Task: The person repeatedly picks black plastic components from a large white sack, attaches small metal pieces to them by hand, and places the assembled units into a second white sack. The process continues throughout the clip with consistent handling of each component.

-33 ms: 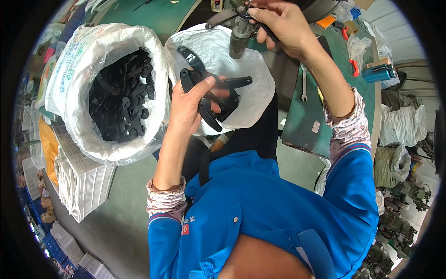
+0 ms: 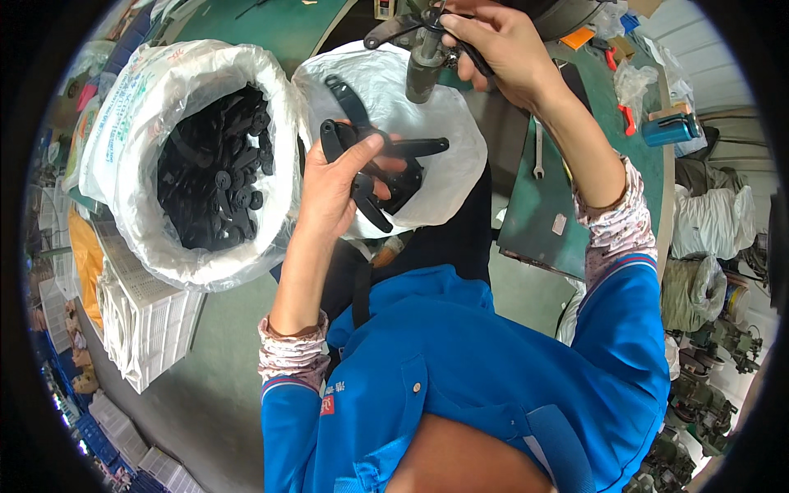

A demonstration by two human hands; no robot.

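My left hand (image 2: 330, 189) is closed around several elongated black parts (image 2: 417, 148) with rounded ends, fanned out over the mouth of a white bag (image 2: 460, 131). Farther up and to the right, my right hand (image 2: 509, 53) pinches a black arm-shaped part (image 2: 393, 31). That part lies across the top of an upright metal cylinder (image 2: 422, 76), its one end sticking out to the left. My fingers cover some of it, so how it sits on the cylinder is partly hidden.
Left of my hands stands a plastic-lined bag (image 2: 127, 177) holding many black parts (image 2: 218, 185). A green workbench (image 2: 534, 218) on the right carries a wrench (image 2: 538, 152). Beyond it lie red-handled tools (image 2: 628, 121) and a blue cylinder (image 2: 667, 129). White crates (image 2: 160, 329) stand at lower left.
The farthest black part in my left hand has swung slightly to the right. My right hand and the part at the cylinder look almost unchanged.
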